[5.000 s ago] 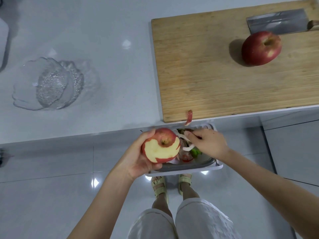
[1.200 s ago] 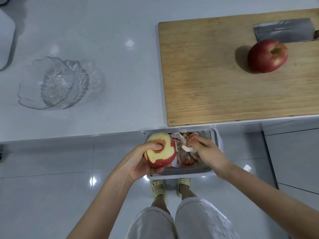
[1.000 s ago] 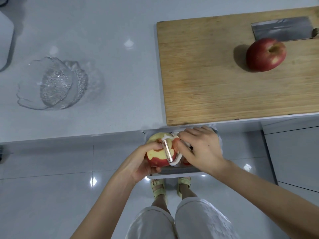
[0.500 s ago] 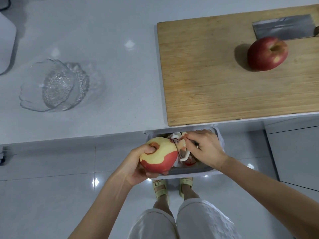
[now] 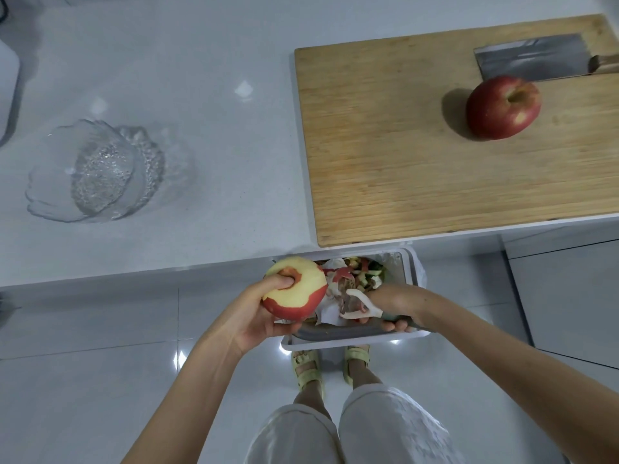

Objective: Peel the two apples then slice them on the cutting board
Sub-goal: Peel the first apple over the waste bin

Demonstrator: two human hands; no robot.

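Observation:
My left hand (image 5: 254, 313) grips a half-peeled apple (image 5: 296, 289) over a waste bin below the counter edge; its upper part is bare and yellow, its lower part still red. My right hand (image 5: 397, 304) holds a white peeler (image 5: 360, 306) just right of the apple, apart from it, above the scraps. A whole red apple (image 5: 502, 107) sits unpeeled at the far right of the wooden cutting board (image 5: 385, 145). A cleaver (image 5: 532, 61) lies on the board behind that apple.
A white bin (image 5: 412, 279) with peels and scraps stands on the floor under the counter edge. A clear glass bowl (image 5: 100, 170) sits on the grey counter at the left. A white object (image 5: 8, 92) is at the far left edge. My feet are below the bin.
The peeler has finished a stroke down the apple and pulled away to the right over the bin. More bare flesh shows on the apple. The apple on the board has not moved.

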